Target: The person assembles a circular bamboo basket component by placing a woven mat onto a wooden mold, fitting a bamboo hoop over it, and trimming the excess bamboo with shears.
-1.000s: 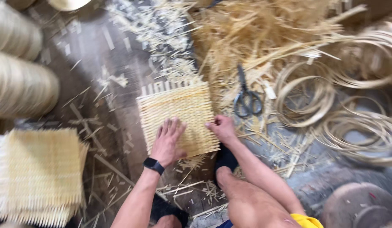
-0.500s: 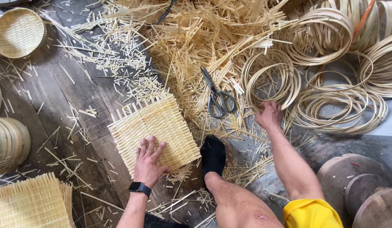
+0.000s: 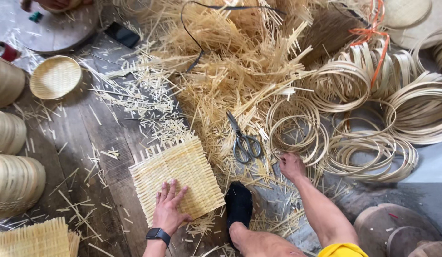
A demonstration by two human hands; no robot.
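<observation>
A square woven bamboo mat lies flat on the wooden floor. My left hand, with a black watch at the wrist, presses down on its near edge with fingers spread. My right hand reaches out to the right and closes its fingers on a thin bamboo hoop at the near edge of the pile of rings. Grey scissors lie on the straw between the two hands. My foot in a black sock rests beside the mat.
A big heap of cut bamboo strips fills the middle back. Coils of bamboo rings lie at the right. Stacked round baskets and one shallow basket stand at the left, more woven mats at the lower left.
My right hand left the mat and moved right to the bamboo hoops. The view tilted up and right, and the left hand stayed on the mat.
</observation>
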